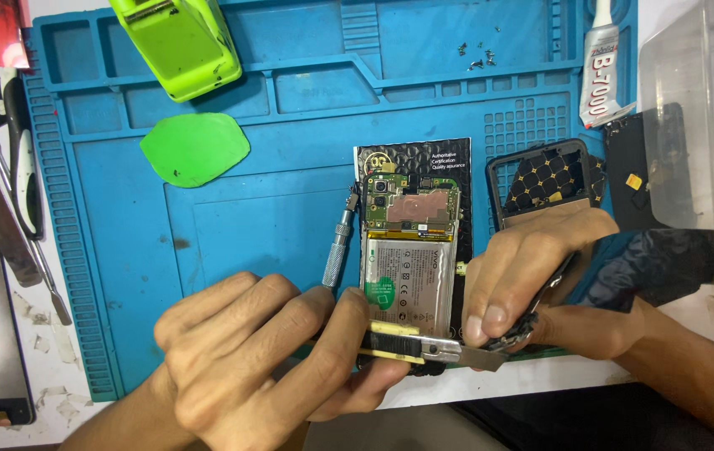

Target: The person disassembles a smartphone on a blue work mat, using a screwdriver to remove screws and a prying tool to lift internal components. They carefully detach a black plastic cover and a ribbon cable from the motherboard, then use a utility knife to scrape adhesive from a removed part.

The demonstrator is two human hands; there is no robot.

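Phone (411,250) lies face-down, back cover already off, on the blue mat (123,250) on the table: circuit board & battery bare, loose screws (476,55) parked at the mat's top, small screwdriver (340,242) just left of the phone. So opening looks done; strip-down of the insides looks barely begun, battery & board both in place. Left hand (265,351), grip closed round a yellow-black utility knife (424,349), blade out toward the right hand (532,276), whose grip pinches a dark thin part (520,330) at the phone's lower right edge; blade tip touches that part. Black phone case (541,179) lies right of phone, glue tube (601,67) near.
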